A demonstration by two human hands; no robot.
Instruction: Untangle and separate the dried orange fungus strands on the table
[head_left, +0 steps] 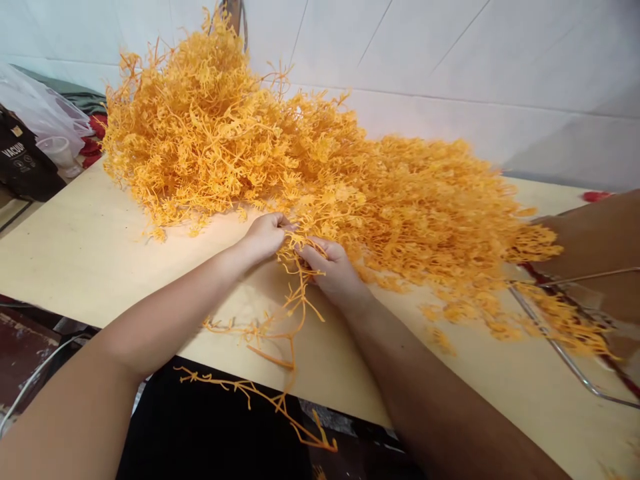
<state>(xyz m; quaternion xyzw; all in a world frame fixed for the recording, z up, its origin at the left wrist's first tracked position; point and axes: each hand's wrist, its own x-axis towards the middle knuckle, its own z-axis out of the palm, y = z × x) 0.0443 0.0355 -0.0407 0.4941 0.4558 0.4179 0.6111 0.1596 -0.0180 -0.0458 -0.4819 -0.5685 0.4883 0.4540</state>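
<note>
Between my two hands is an orange-yellow branching sprig (295, 303), which looks like artificial plant foliage. Its thin stems dangle over the table's front edge toward my lap. My left hand (267, 233) pinches the upper part, fingers closed. Just right of it, my right hand (333, 267) is closed around the same sprig, with its fingertips partly hidden among the strands. Directly behind both hands rises a large heap of the same orange-yellow sprigs (210, 140), spreading far to the right across the table.
The pale wooden table (90, 253) stands against a white wall (425, 60). At the left are a black bag (23, 157), a clear plastic bag (45, 100) and a clear cup (57, 153). A bent metal rod (565, 353) and a brown cardboard box (600, 253) lie at right.
</note>
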